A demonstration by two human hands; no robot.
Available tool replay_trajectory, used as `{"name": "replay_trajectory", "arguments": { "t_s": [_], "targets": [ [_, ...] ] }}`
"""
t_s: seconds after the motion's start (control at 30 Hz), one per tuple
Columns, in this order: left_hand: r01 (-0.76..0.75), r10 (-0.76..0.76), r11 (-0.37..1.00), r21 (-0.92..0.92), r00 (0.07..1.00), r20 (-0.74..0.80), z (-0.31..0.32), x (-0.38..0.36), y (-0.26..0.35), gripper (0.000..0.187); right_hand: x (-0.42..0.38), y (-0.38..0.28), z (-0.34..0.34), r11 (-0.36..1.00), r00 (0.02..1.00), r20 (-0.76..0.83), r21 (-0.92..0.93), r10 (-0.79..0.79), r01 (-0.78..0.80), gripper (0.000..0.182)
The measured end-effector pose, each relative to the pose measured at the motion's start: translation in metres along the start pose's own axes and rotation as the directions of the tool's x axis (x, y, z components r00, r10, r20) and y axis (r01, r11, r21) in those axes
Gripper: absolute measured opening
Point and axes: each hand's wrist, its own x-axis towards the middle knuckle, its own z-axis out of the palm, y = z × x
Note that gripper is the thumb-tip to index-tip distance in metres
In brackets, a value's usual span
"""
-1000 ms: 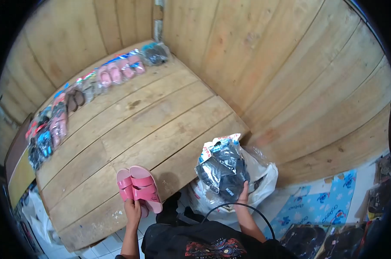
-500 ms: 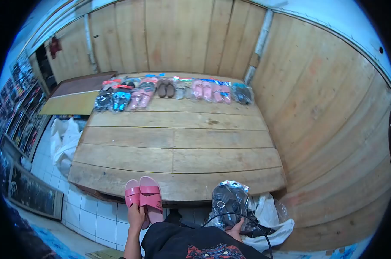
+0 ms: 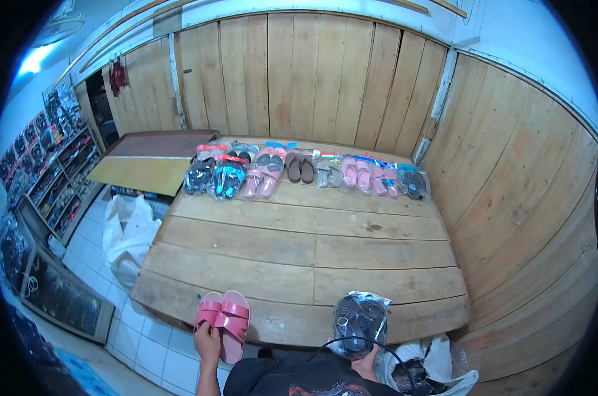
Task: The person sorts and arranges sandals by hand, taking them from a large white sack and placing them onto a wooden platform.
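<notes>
My left hand (image 3: 208, 341) is closed on a pair of pink sandals (image 3: 233, 321), held upright side by side at the front edge of the wooden platform (image 3: 246, 277). Their crossed straps face me. In my right hand (image 3: 365, 363) is a pair of black sandals (image 3: 361, 323) in a clear plastic bag with a shiny top, gripped by its lower end. A small buckle shows through the plastic. A thin black cable (image 3: 351, 338) crosses in front of the bag.
Several bagged pairs of sandals (image 3: 264, 179) and brown slippers (image 3: 301, 169) line the platform's far side. A white sack (image 3: 437, 360) with dark packets stands at lower right, another white sack (image 3: 128, 228) at left. Shelves (image 3: 60, 178) of goods stand far left; a plank wall (image 3: 517, 218) bounds the right.
The black sandals have come up and away from the sack at right, over the platform's edge. The pink sandals are still in my left hand. The camera view has shifted.
</notes>
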Motion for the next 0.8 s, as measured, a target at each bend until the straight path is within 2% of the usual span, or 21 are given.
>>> {"name": "replay_trajectory", "arguments": {
  "t_s": [0.1,0.2,0.23,0.33,0.47,0.53,0.63,0.7,0.73,0.77,0.8],
  "targets": [
    [-0.061,0.062,0.998,0.007,0.998,-0.018,0.004,0.050,-0.008,0.022,0.011,0.033,0.050,1.000,0.999,0.038,0.012,-0.007,0.006,0.057],
    [0.019,-0.016,0.998,-0.052,0.998,0.069,0.021,0.094,-0.007,0.022,0.034,0.057,0.072,0.999,0.998,0.067,0.032,0.023,-0.025,0.054],
    [-0.016,0.020,0.998,-0.063,0.998,0.055,0.032,0.107,-0.006,0.022,0.039,0.065,0.080,0.998,0.999,0.033,0.055,0.016,-0.018,0.052],
    [-0.017,0.038,0.989,-0.144,0.989,0.141,0.089,0.142,-0.015,0.022,0.032,0.077,0.115,0.988,0.999,0.021,0.148,0.038,-0.041,0.047],
    [-0.047,0.075,0.992,-0.118,0.968,0.240,0.180,0.175,0.009,0.021,0.038,0.069,0.133,0.997,0.998,0.060,0.082,0.013,-0.018,0.048],
    [-0.094,0.118,0.990,-0.109,0.963,0.241,0.228,0.185,0.027,0.022,0.053,0.059,0.139,0.997,0.997,0.075,0.069,0.019,-0.024,0.050],
    [-0.075,0.102,0.990,-0.116,0.962,0.252,0.294,0.195,0.055,0.022,0.087,0.031,0.143,0.994,0.995,-0.029,0.044,0.097,-0.096,0.048],
    [-0.084,0.105,0.992,-0.092,0.961,0.254,0.332,0.195,0.066,0.021,0.112,0.005,0.148,0.926,0.925,0.150,0.093,0.350,-0.366,0.048],
    [-0.099,0.113,0.993,-0.070,0.963,0.244,0.348,0.197,0.071,0.021,0.122,-0.003,0.166,0.926,0.925,0.142,0.090,0.352,-0.366,0.048],
    [-0.048,0.067,0.997,-0.064,0.941,0.332,0.361,0.197,0.074,0.019,0.133,-0.008,0.186,0.967,0.964,0.103,0.057,0.244,-0.250,0.047],
    [-0.039,0.056,0.998,-0.057,0.940,0.337,0.373,0.195,0.076,0.019,0.144,-0.015,0.208,0.991,0.989,0.068,0.018,0.133,-0.135,0.045]
  ]
}}
